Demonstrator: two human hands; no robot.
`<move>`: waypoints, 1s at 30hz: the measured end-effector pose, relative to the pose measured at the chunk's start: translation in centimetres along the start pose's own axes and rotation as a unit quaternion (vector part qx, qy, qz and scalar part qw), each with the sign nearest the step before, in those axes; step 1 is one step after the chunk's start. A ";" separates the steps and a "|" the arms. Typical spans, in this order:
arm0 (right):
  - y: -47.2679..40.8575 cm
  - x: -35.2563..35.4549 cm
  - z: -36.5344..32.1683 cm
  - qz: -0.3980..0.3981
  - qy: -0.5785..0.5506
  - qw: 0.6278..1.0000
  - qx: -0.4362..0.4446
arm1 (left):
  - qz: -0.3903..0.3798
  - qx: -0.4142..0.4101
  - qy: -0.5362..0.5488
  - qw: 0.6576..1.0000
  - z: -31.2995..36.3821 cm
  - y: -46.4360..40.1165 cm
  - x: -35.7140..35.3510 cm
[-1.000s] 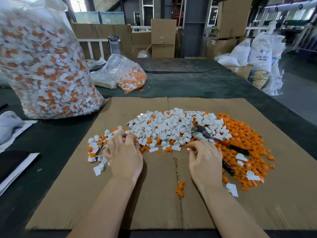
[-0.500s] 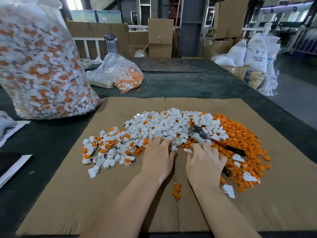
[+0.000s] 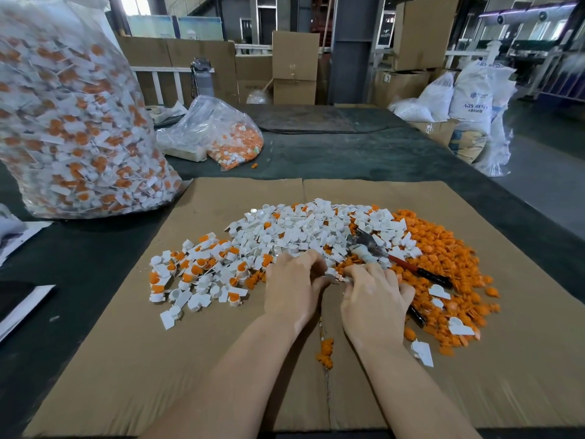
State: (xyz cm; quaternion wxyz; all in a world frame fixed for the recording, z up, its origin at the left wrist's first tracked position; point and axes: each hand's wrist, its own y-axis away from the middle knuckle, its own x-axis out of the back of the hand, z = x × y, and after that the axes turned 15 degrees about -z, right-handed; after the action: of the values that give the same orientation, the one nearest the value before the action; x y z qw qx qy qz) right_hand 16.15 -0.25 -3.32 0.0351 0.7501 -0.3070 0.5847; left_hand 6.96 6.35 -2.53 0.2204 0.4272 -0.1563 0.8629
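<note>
The small white plastic piece sits between your two hands, just above the near edge of the heap. Both are closed on it: your left hand pinches one side with curled fingers and thumb, and your right hand curls over the other. That two-sided grip looks meant to pull the part apart, though your fingers hide the join.

Just behind your knuckles lies the pile of bare white plastic pieces, and the loose orange plastic caps are spread to the right, so each half likely drops on its own side. The still-joined white-and-orange parts wait to your left, close to the feeding hand. Metal pliers with red and black handles rest on the caps by your right hand.

The flattened brown cardboard sheet keeps everything off the dark green table. On the table's far left stands a big clear plastic bag of parts.
</note>
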 end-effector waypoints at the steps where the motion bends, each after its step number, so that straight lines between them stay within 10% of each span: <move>1: 0.0 0.0 0.0 0.006 0.000 1.000 0.003 | -0.005 0.003 0.009 1.000 0.0 0.0 0.0; 12: -0.2 0.2 -0.4 0.046 -0.010 0.978 0.203 | 0.157 0.027 0.344 0.925 -0.1 1.6 1.2; 21: -0.3 0.6 -0.8 -0.094 0.017 0.963 0.253 | 0.119 0.006 0.348 0.930 -0.2 1.6 1.2; 30: -0.2 1.2 -0.1 -0.027 -0.175 0.960 0.219 | 0.021 -0.019 0.272 0.962 -0.3 1.8 1.2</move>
State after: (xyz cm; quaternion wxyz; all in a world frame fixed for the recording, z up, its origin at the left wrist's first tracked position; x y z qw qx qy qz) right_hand 16.32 -0.57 -2.16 -0.1679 0.8381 -0.1523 0.4962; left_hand 5.20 5.30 -1.93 0.2443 0.1684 -0.1154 0.9479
